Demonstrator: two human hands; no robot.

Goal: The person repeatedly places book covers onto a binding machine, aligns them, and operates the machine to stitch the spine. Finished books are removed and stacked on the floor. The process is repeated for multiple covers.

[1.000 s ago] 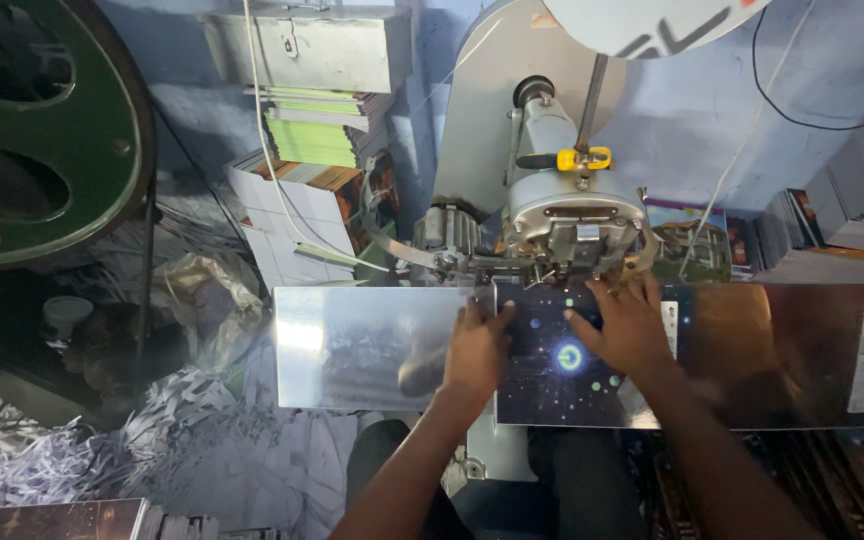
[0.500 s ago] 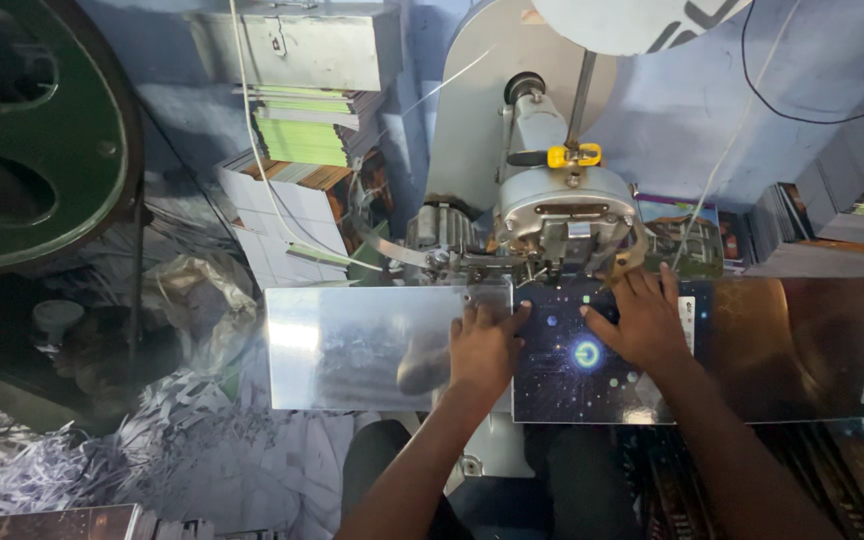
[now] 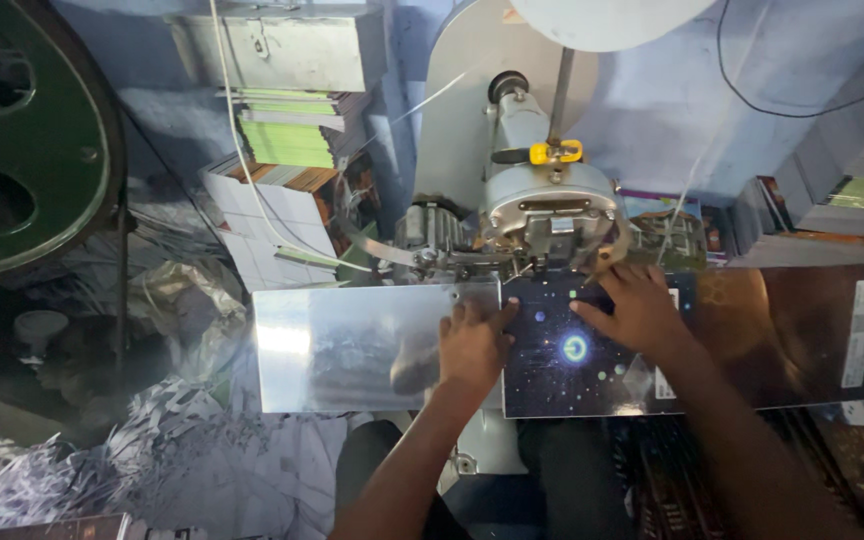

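Both hands are laid flat with fingers spread, gripping nothing: the left hand (image 3: 472,345) at centre frame, the right hand (image 3: 632,308) just right of it. One dark starry printed cover (image 3: 577,375) is pressed beneath them on the shiny metal tabletop (image 3: 352,345), its upper edge under the grey stitching machine (image 3: 547,215).

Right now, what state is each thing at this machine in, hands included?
Dark starry cover: lying flat, its top edge under the machine head.
Left hand: flat, pressing the cover's left edge.
Right hand: flat, fingers spread on the cover.
Machine head: down near the cover's top edge.
Metal table: shiny, bare on its left part.
Paper scraps: heaped on the floor.
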